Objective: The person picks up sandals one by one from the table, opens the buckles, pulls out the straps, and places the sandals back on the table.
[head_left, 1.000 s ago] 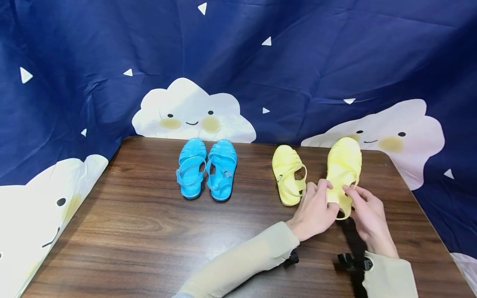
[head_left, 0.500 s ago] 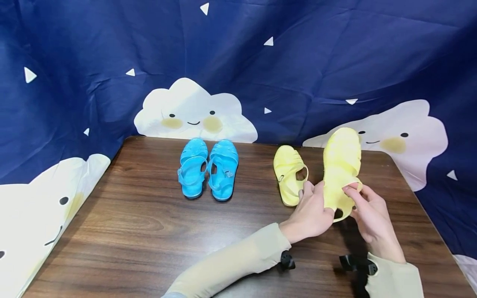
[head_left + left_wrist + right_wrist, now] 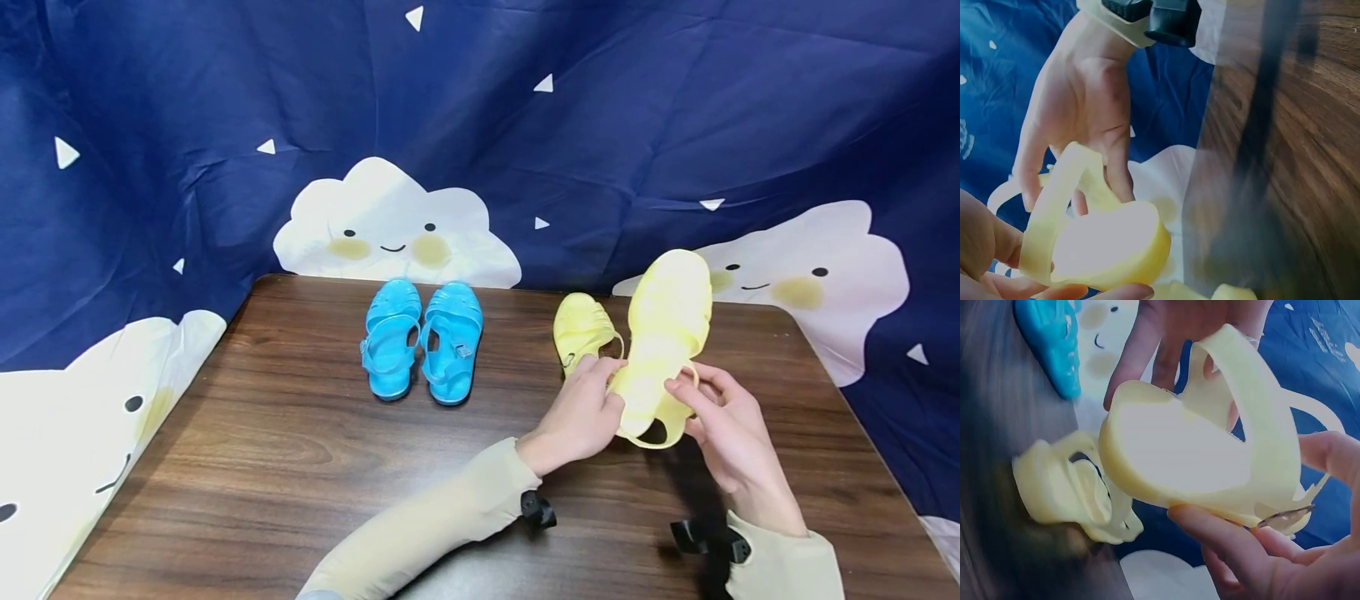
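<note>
A yellow jelly sandal (image 3: 667, 312) is raised over the right side of the table, toe pointing away, in both hands. My left hand (image 3: 579, 414) grips its heel end from the left. On the other side, my right hand (image 3: 738, 442) pinches the ankle strap near the metal buckle (image 3: 1286, 516). The heel strap (image 3: 1054, 212) stands up in a loop in the left wrist view. Behind my left hand a second yellow sandal (image 3: 579, 325) lies on the table, its heel part hidden by that hand.
Two blue sandals (image 3: 393, 333) lie side by side at the back, left of the yellow ones. The brown wooden table (image 3: 262, 433) ends at a dark blue cloth (image 3: 465, 100) printed with white clouds.
Both hands have lifted the yellow sandal and shifted it left, tilting its toe up. My left hand has moved left and now covers the heel of the other yellow sandal.
</note>
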Demonstrator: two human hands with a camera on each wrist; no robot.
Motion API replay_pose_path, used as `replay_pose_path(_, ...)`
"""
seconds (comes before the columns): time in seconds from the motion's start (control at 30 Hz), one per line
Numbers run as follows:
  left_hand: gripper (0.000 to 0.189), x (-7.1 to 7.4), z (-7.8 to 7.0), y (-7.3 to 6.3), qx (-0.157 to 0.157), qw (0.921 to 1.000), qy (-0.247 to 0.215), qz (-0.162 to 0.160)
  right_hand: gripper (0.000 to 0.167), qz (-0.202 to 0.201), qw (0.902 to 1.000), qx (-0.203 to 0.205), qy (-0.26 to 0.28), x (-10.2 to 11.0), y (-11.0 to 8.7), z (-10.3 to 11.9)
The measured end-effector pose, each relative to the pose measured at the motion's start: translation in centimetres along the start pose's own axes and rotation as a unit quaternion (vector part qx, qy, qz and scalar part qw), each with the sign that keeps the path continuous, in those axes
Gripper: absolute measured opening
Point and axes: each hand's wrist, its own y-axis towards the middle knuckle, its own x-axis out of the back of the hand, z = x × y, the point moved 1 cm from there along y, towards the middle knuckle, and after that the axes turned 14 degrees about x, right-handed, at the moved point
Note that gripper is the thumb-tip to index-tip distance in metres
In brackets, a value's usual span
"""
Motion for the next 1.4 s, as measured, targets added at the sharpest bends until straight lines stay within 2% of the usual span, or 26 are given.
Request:
replay_pose_path(0.2,0.039,1.5,0.7,-0.9,-0.015,0.9997,-0.006,-0.018,0.039,0.013,0.9998,-0.002,-0.015,-1.1,-0.3,0.0)
replay_pose_path(0.4,0.039,2.4,1.8,-1.5,-0.021,0.9983,-0.003,-0.054,0.037,0.044,0.9984,0.030,-0.020,-1.9,-0.5,-0.2)
replay_pose_path(0.53,0.039,3.2,2.6,-2.1,-0.020,0.9976,-0.016,-0.064,0.036,0.066,0.9966,0.044,-0.022,-2.7,-0.9,-0.4)
replay_pose_path(0.67,0.044,4.4,3.6,-2.8,0.006,0.9988,-0.033,-0.035,0.038,0.094,0.9941,0.044,-0.030,-4.0,-1.4,-0.3)
replay_pose_path(0.77,0.049,5.1,4.4,-3.3,0.030,0.9988,-0.038,-0.005,0.043,0.118,0.9893,0.047,-0.072,-5.2,-1.6,-0.2)
replay_pose_path(0.93,0.052,6.3,5.7,-4.1,0.046,0.9979,-0.044,0.015,0.048,0.141,0.9795,0.057,-0.132,-7.0,-1.8,-0.3)
replay_pose_path(1.17,0.049,8.0,7.3,-5.4,0.059,0.9944,-0.082,0.031,0.048,0.160,0.9777,0.069,-0.116,-8.8,-2.2,-1.2)
replay_pose_path(1.4,0.047,8.7,8.9,-6.5,0.088,0.9921,-0.075,0.050,0.047,0.189,0.9734,0.063,-0.114,-9.7,-2.7,-2.4)
